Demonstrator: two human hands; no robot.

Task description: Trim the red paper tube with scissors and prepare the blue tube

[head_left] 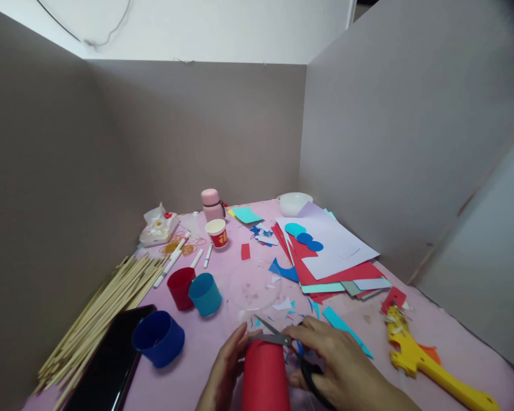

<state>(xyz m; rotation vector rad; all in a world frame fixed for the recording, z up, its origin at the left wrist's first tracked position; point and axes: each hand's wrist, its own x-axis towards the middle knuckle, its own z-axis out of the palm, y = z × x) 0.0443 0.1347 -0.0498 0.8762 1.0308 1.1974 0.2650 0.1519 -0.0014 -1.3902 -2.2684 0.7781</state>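
At the front edge of the view, my left hand (225, 365) is wrapped around the left side of a red paper tube (265, 374), whose lower end runs out of the picture. My right hand (340, 354) grips black-handled scissors (312, 377), with the fingers around the handle loops. The blades are spread apart, and one lies across the tube's top rim near my left fingertips. Whether the paper is between the blades I cannot tell. Left of my hands stand a dark blue paper ring (160, 339), a teal ring (205, 295) and a red ring (181, 288).
Wooden sticks (107, 311) and a black phone (111, 359) lie left. A paper cup (217, 233), a pink flask (212, 205) and a white bowl (294, 204) stand farther back. Coloured sheets (338, 245) and a yellow glue gun (428, 368) occupy the right, with paper scraps between.
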